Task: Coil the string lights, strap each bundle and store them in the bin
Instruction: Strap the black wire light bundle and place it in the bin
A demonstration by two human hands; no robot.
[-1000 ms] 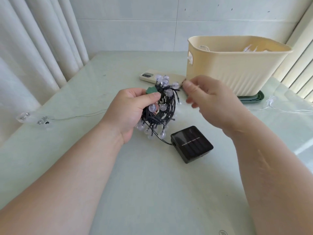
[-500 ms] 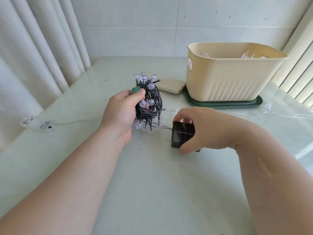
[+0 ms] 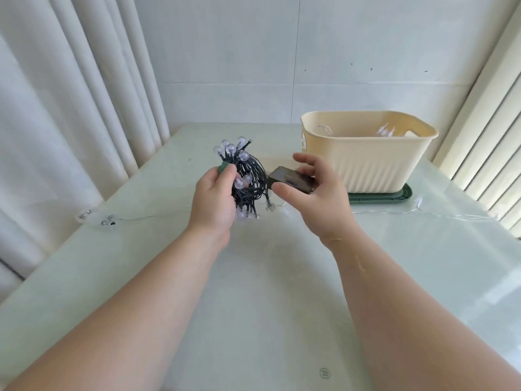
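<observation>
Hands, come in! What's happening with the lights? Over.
Left hand grips coiled lights. Right hand holds solar panel off table. Bin open, nothing blocking.

Home room, likely by window: white pleated curtains (image 3: 70,114) at table's (image 3: 282,306) left edge, vertical blinds (image 3: 490,153) right, tiled wall (image 3: 282,66) behind.

left hand (image 3: 214,194): fingers (image 3: 227,174) curled, gripping | right hand (image 3: 318,193): thumb and fingers pinching

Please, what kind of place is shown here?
Probably a room in a home, though that is not certain: a pale glossy table stands against a white wall, with long white curtains at the left, vertical blinds at the right and a cream storage bin on it.
</observation>
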